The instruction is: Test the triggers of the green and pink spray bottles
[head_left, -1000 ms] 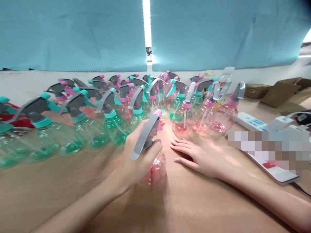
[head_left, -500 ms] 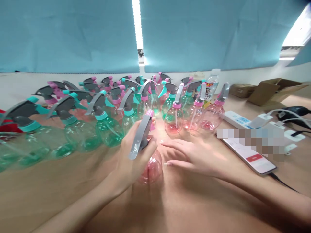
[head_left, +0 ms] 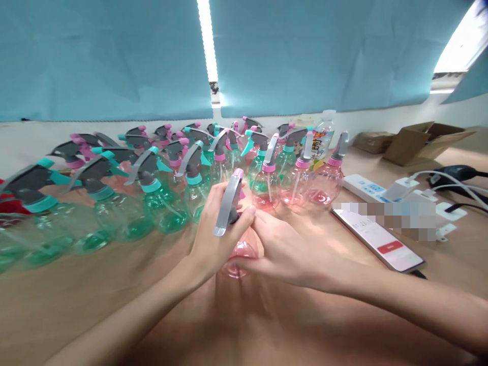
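Observation:
A pink spray bottle (head_left: 241, 250) with a grey trigger head and pink nozzle stands in front of me, between both hands. My left hand (head_left: 218, 231) is wrapped around its neck, just under the grey head. Against the right side of the round body presses my right hand (head_left: 285, 244), its thumb across the front and its other fingers hidden behind the bottle. Just beyond stand several pink spray bottles (head_left: 266, 185). To the left is a row of green spray bottles (head_left: 166, 208) with turquoise collars.
On the right lie a phone (head_left: 375, 234) and a white power strip (head_left: 364, 187) with plugs and cables. Farther back are an open cardboard box (head_left: 409, 147) and a clear labelled bottle (head_left: 324, 133). A blue sheet (head_left: 305, 56) hangs behind the table.
My right hand has moved left and closed on the pink bottle's body; before, it was apart with fingers stretched out. My left hand keeps its hold at the neck. The view has shifted slightly.

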